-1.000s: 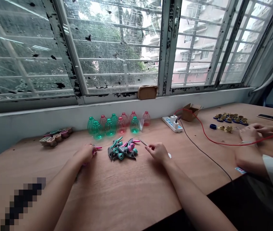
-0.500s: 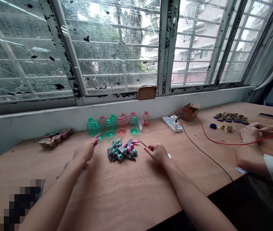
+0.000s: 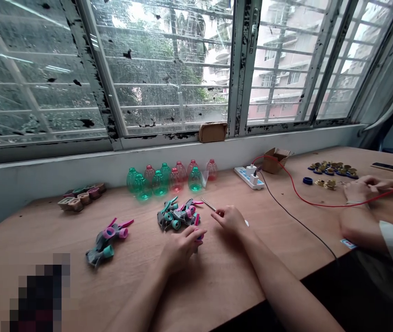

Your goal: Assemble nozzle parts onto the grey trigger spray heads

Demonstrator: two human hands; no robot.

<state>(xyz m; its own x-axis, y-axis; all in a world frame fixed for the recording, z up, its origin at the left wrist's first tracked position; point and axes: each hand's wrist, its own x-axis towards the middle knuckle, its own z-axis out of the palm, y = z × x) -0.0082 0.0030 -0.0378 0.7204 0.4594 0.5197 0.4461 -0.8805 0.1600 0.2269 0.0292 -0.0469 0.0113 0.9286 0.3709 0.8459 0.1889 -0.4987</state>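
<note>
My left hand [image 3: 182,249] is closed around a pink-and-grey trigger spray head [image 3: 199,235], just in front of the pile. My right hand [image 3: 230,218] grips a pair of slim metal tweezers [image 3: 209,204], tips pointing up and left. Between and beyond the hands lies a pile of spray heads [image 3: 175,215] in grey, teal and pink. A few more loose spray heads [image 3: 108,237] rest on the table to the left. Part of a small white piece [image 3: 247,223] shows behind my right hand.
Green and red clear bottles [image 3: 161,183] stand along the wall. Small pots [image 3: 82,198] sit at the back left. A power strip [image 3: 249,177] trails a red cable [image 3: 300,196] and a dark cable. On the right, another person's hands [image 3: 357,190] are near gold-and-blue parts [image 3: 333,168].
My left hand has moved right from the left-hand spray heads, bringing a pink-and-grey one in front of the pile. My right hand stays nearly in place with the tweezers.
</note>
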